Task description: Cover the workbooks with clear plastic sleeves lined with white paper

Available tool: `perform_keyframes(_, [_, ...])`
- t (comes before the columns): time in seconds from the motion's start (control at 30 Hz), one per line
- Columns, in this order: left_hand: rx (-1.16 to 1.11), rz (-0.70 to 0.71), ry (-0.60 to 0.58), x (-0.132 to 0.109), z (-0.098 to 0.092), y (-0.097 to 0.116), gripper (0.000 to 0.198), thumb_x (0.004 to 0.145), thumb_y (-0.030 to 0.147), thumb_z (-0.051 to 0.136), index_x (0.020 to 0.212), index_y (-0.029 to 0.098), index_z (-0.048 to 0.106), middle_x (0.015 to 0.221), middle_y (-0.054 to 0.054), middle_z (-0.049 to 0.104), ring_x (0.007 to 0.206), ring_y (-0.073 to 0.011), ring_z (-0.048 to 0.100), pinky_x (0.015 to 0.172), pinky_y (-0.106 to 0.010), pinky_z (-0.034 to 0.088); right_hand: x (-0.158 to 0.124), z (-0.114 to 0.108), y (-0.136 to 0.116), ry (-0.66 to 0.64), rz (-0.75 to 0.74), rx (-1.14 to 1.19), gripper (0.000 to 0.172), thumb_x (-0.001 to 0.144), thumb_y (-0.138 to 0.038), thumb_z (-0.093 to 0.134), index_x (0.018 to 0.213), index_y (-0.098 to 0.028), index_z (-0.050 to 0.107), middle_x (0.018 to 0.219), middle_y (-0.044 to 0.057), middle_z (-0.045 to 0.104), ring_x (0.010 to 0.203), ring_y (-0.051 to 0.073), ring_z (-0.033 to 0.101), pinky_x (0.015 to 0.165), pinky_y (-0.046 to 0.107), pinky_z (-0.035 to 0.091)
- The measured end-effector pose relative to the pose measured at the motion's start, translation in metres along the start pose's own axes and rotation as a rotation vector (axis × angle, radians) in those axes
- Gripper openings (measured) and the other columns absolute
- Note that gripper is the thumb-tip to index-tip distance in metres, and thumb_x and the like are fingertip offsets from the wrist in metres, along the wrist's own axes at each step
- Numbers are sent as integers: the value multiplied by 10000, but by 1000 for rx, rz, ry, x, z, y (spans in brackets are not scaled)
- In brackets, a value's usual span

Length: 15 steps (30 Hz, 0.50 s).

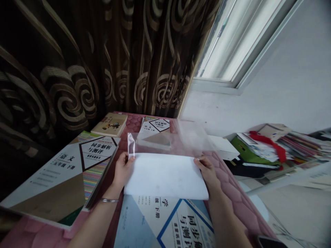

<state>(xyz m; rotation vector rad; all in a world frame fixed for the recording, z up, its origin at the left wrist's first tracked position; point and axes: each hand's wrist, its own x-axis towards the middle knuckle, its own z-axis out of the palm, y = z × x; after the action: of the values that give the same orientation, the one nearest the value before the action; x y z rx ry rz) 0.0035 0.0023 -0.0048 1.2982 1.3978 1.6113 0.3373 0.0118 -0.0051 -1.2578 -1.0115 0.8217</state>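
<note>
Backdrop, head view: dark brown fabric curtains with pale swirls [116, 69] are hanging behind a pink quilted counter [232, 193]; a white-framed window [227, 41] is letting in light at upper right.

Left side: a large white-and-brown paper workbook with a striped panel [59, 182] is lying flat, a tan paperback book [111, 124] just beyond it.

Centre: one blank white rectangular sheet [165, 177], the thing being worked on, is extending over part of a blue-and-white paper workbook [152, 220]. Clear, glossy plastic film [172, 144] is projecting past the sheet's far edge; whether the two are joined, one cannot tell.

Hands: the left hand [122, 170], a silver-coloured bangle [110, 200] at its wrist, is pinching the sheet's left edge in a narrow grip; the right hand [209, 170] is pinching the right edge likewise.

Step in hand, as judged: sheet and film are being held spread above the workbook. Next move, as judged: it is calling for level, matched grips, with the loose film staying uncreased.
</note>
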Motion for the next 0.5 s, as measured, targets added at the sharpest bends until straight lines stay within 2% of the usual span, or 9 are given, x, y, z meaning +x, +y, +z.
perform_keyframes(0.17, [17,8,-21,-2,-2,2,231,730,407,613,764,180,585,690,17,596,646,-135,523,610,-233,428,0,0,4,24,29,18,473,418,-595,841,541,-240,554,552,-29,523,528,128,426,489,287,343])
perform_keyframes(0.33, [13,-19,-35,-2,-2,-1,253,731,431,617,748,179,600,683,14,602,649,-144,531,597,-231,428,0,1,4,8,-4,6,436,479,-592,814,580,-251,561,578,-25,539,537,143,438,500,301,343])
perform_keyframes(0.5, [11,3,-30,0,-2,-2,258,723,435,629,699,182,582,639,28,566,621,-131,500,587,-222,419,-3,2,-4,-4,60,-13,395,505,-568,785,591,-266,546,551,-35,507,504,149,413,468,316,305])
